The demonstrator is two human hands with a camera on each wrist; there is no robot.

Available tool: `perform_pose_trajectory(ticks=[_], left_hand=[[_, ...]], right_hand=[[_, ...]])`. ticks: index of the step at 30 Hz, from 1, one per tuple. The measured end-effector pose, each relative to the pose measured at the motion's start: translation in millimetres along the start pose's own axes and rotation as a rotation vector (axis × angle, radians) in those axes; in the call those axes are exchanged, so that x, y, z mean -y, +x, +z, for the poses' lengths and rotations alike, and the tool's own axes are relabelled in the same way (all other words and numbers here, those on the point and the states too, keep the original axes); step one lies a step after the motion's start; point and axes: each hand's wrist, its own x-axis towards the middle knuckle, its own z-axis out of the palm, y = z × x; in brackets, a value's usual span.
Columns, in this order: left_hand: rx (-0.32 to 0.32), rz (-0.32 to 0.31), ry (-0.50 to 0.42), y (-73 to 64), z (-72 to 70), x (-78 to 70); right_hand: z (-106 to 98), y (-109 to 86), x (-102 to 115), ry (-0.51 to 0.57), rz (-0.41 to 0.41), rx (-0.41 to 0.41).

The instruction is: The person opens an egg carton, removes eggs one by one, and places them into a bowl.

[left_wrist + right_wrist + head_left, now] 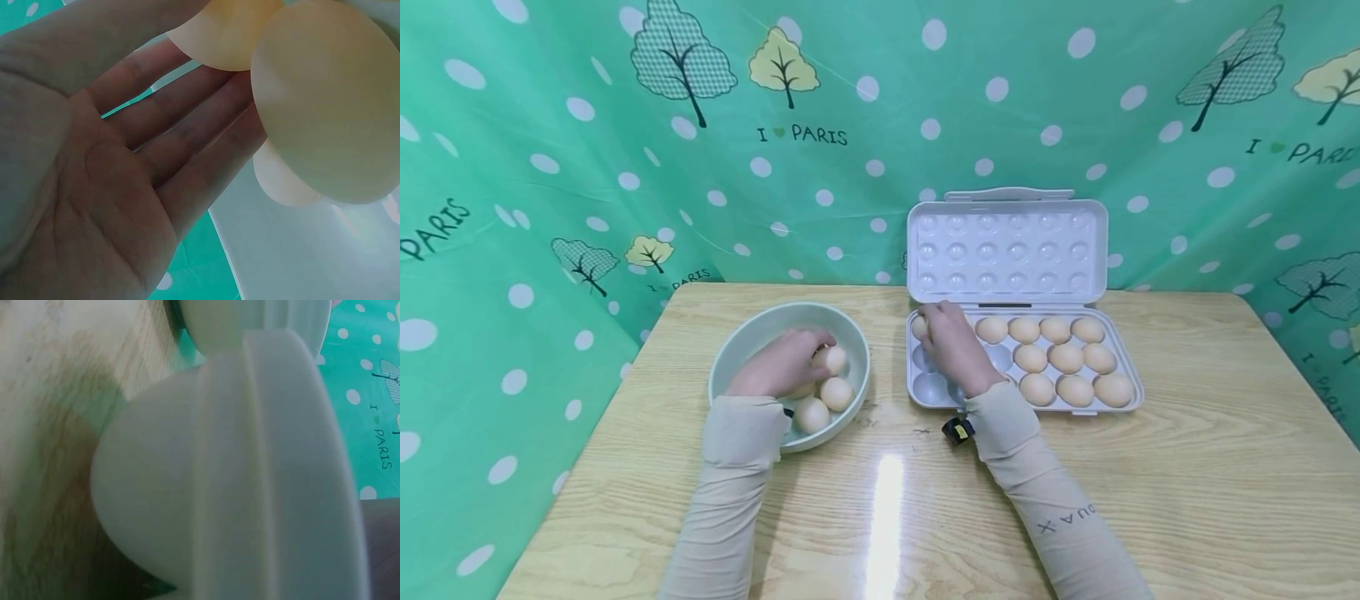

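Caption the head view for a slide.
Left hand pinches an egg in a round bowl; right hand holds another egg at a corner of an open carton.

Bowl [790, 317] L on tbl [1210, 467], box [930, 388] R, eggs [1066, 358] in both; lid [1003, 250] behind box, curtain [850, 196] at bk.

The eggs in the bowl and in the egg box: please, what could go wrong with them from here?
The pinched egg in the left hand could slip and crack against the loose eggs beside it in the bowl.

The corner egg at the right hand's fingers might knock the rim of the egg box.

The right sleeve reaches over the box's front edge, so it may nudge the box.
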Motion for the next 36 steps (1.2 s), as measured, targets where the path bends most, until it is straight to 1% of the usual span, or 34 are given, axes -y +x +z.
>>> perform_pose_trajectory(ticks=[4,9,14,23,29,36], left_hand=[[0.013,-0.02,-0.011,-0.6,-0.2,-0.8],[0.037,-0.051,-0.028,-1.5,-1.2,-1.9],[0.05,-0.047,-0.019,-0.9,-1.5,-2.6],[0.044,-0.06,-0.048,-2.1,-1.0,-1.8],[0.047,-0.058,-0.047,-1.1,-1.4,-2.5],[0.052,-0.084,-0.034,-3.1,-2.1,-4.4]], right_hand=[[-0.3,-0.5,-0.5,-0.002,0.006,0.0],[-2.1,-1.0,0.1,0.0,0.036,0.018],[-2.8,-1.3,-0.2,0.007,0.052,0.02],[0.3,-2.2,-1.9,0.056,0.062,-0.031],[-0.9,-3.9,-1.8,0.086,0.067,-0.062],[-7.0,-6.9,0.0,0.121,0.034,-0.154]])
